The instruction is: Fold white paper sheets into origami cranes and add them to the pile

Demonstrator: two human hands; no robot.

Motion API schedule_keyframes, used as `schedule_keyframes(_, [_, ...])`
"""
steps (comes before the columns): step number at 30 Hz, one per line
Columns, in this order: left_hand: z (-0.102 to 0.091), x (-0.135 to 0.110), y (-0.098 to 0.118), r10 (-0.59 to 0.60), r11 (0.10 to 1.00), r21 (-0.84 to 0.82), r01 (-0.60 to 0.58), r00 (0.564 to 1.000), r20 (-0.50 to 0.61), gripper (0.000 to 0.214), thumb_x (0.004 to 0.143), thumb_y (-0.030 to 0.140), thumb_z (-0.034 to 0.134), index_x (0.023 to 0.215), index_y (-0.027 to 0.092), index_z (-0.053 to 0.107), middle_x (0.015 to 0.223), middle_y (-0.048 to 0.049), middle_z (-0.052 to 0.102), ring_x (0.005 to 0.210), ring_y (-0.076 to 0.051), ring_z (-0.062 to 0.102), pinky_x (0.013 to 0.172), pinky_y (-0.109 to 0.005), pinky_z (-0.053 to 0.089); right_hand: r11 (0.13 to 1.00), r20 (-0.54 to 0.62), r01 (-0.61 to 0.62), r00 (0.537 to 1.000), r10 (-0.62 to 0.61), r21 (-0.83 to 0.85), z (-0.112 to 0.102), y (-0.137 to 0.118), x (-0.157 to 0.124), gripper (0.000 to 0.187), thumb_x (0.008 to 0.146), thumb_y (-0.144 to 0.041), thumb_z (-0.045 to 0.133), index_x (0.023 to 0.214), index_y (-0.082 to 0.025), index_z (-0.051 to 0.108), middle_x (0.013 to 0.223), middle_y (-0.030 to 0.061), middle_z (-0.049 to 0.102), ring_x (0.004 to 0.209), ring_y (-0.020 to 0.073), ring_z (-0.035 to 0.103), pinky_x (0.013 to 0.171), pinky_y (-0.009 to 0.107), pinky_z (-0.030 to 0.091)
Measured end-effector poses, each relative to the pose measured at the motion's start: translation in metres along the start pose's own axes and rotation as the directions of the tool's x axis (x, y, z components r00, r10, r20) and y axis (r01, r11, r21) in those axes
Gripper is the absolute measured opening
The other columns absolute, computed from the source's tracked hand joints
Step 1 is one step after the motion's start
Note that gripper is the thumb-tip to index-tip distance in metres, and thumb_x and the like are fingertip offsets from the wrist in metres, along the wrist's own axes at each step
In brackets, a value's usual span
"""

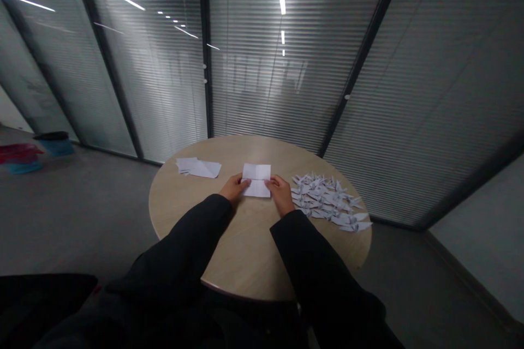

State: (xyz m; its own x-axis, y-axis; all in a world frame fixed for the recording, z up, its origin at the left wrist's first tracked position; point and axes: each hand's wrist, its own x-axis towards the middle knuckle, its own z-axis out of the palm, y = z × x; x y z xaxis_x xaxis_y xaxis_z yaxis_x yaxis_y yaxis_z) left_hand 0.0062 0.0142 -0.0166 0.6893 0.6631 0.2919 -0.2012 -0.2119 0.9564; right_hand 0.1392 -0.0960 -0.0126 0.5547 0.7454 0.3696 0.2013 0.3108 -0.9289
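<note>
Pressing down on a creased white paper sheet [257,180] at a round wood-topped worktop [180,207]: is that the shot?

That's the one. The sheet lies near the middle of the worktop, between the person's two bare hands, with one crease running across it and a fainter one running down it.

And the left hand [234,186]?

Its fingers lie on the sheet's left edge, loosely curled, not spread wide. Whether they are gripping the paper or only pressing on it, I can't tell from this frame.

The right hand [280,194]?

Much the same on the opposite edge, with its fingers on the paper and the hand partly closed. Again, I can't tell if it has a firm hold.

What's around them?

To the left, well apart from the sheet, is a small pile of loose paper sheets [198,168]. To the right, just beside the right hand, a heap of folded paper cranes [327,199] spreads toward the worktop's edge.

Background?

Dark sleeves [180,234] reach in from the bottom of the frame. Beyond the worktop stand glass partitions [262,76] with slatted blinds. On the grey floor [82,212] at far left sit a red item [18,154] and a blue tub [55,146].
</note>
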Motion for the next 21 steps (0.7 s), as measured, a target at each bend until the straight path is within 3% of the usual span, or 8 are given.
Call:
schedule_keyframes(8, [-0.002,-0.002,0.007,-0.039,0.985,-0.171,0.033,0.999,-0.029,0.039,0.061,0.029,0.072,0.095,0.011,0.064,0.078,-0.0067,0.065,0.062,-0.013,0.054,0.059,-0.026,0.041,1.0,-0.108,-0.009,0.994,0.012,0.028,-0.005,0.001,0.001,0.027,0.063,-0.031,0.06,0.087,-0.018,0.062,0.077,0.003,0.067,0.07,0.0184,0.061,0.059,0.027,0.045])
schedule_keyframes(15, [0.002,-0.007,0.021,-0.165,0.953,-0.263,0.149,0.986,-0.038,0.023,0.063,0.021,0.06,0.083,0.013,0.068,0.068,-0.0043,0.062,0.06,-0.013,0.055,0.055,-0.025,0.04,0.999,-0.1,-0.021,0.995,0.026,0.047,-0.005,-0.005,-0.002,0.022,0.067,-0.03,0.051,0.078,-0.018,0.066,0.081,0.0038,0.068,0.073,0.0191,0.06,0.059,0.027,0.045])
schedule_keyframes(19, [0.003,-0.007,0.025,-0.268,0.913,-0.321,0.25,0.963,-0.011,0.024,0.068,0.03,0.054,0.075,0.012,0.068,0.069,-0.0086,0.064,0.059,-0.015,0.056,0.05,-0.026,0.04,1.0,-0.115,-0.005,0.993,0.007,0.015,-0.005,-0.005,-0.002,0.022,0.066,-0.026,0.047,0.073,-0.019,0.067,0.079,0.0027,0.067,0.077,0.0194,0.06,0.063,0.027,0.045])
schedule_keyframes(21, [0.003,-0.007,0.025,-0.254,0.929,-0.285,0.238,0.967,-0.019,0.028,0.07,0.036,0.055,0.074,0.011,0.067,0.065,-0.0078,0.063,0.056,-0.014,0.054,0.048,-0.025,0.038,1.0,-0.111,0.003,0.994,-0.004,-0.012,-0.004,-0.006,-0.002,0.024,0.066,-0.025,0.045,0.072,-0.019,0.067,0.079,0.0021,0.067,0.078,0.0192,0.06,0.064,0.027,0.044])
